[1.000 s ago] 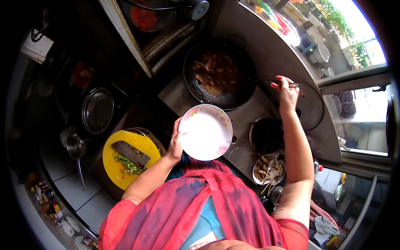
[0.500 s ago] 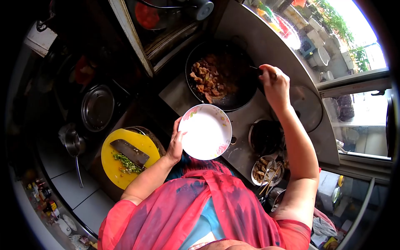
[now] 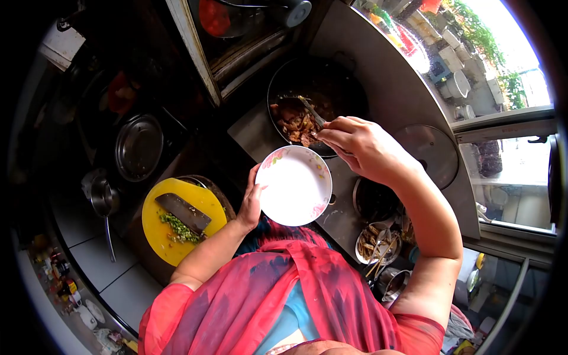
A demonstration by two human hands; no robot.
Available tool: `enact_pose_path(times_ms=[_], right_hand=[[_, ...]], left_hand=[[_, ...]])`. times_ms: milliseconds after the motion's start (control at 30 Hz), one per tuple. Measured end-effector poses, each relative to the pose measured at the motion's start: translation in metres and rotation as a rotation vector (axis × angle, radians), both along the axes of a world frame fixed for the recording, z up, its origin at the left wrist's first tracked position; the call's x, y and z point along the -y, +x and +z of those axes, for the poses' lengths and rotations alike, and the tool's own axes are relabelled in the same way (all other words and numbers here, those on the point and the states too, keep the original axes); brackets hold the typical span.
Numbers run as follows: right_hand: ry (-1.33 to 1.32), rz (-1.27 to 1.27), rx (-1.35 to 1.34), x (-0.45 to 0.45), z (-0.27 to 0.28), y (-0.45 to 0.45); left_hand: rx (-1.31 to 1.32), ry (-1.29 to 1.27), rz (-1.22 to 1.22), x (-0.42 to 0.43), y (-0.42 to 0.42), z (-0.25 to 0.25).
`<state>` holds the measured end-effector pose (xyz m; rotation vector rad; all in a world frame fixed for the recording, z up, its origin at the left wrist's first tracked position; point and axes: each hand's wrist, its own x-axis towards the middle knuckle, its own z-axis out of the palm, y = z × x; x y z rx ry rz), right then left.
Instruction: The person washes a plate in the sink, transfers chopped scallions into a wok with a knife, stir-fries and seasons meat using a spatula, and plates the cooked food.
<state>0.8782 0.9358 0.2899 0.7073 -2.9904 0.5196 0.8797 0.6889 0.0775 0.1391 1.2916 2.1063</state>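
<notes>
My left hand (image 3: 251,201) grips the left rim of a white flowered bowl (image 3: 294,186), which has nothing in it and is held just below the wok. Cooked meat pieces (image 3: 300,129) lie along the near left side of the dark wok (image 3: 349,89). Over the wok's near right rim, my right hand (image 3: 364,145) is closed round the handle of a metal spatula (image 3: 312,111). The spatula's far end is in the wok among the meat, and its shape is hard to make out.
A cleaver (image 3: 183,213) and chopped greens (image 3: 180,229) lie on a yellow cutting board (image 3: 157,242) at left. A glass lid (image 3: 435,148) leans by the window. At right stand a dark pot (image 3: 373,198) and a bowl of food with chopsticks (image 3: 378,242).
My right hand has moved left and nearer, from the wok's right side to its near rim. The meat is gathered into a smaller heap by the spatula. The bowl has barely moved.
</notes>
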Motion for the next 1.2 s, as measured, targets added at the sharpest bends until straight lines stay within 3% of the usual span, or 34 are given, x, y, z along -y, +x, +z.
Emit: enact_pose_path(times_ms=[133, 233, 367, 600, 800, 933, 1033, 1133, 1167, 1200], right_hand=[[-0.227, -0.174, -0.023, 0.012, 0.033, 0.012], [-0.314, -0.234, 0.010, 0.012, 0.012, 0.013], [-0.212, -0.313, -0.017, -0.003, -0.039, 0.019], [-0.045, -0.166, 0.117, 0.003, 0.001, 0.079], [0.062, -0.240, -0.019, -0.020, -0.070, 0.077], [-0.252, -0.502, -0.299, -0.026, -0.044, 0.064], [-0.355, -0.868, -0.278, -0.047, -0.026, 0.059], [-0.431, -1.098, -0.290, -0.090, -0.050, 0.056], [-0.601, -1.193, -0.238, -0.110, -0.071, 0.057], [-0.952, -1.215, -0.238, -0.128, -0.101, 0.057]], left_hand=[[0.010, 0.011, -0.004, 0.000, 0.001, 0.001], [0.020, 0.042, -0.024, 0.000, 0.001, 0.004], [0.035, 0.037, -0.039, 0.000, 0.001, 0.005], [0.058, 0.045, -0.006, 0.000, 0.004, 0.009], [0.052, 0.058, -0.018, 0.001, 0.006, 0.007], [0.019, 0.007, -0.017, 0.003, 0.007, 0.004], [0.030, 0.014, -0.007, 0.002, 0.008, 0.005], [0.014, 0.007, 0.007, 0.002, 0.007, 0.003], [0.015, 0.007, 0.007, 0.002, 0.008, 0.003], [0.016, 0.008, 0.007, 0.002, 0.008, 0.002]])
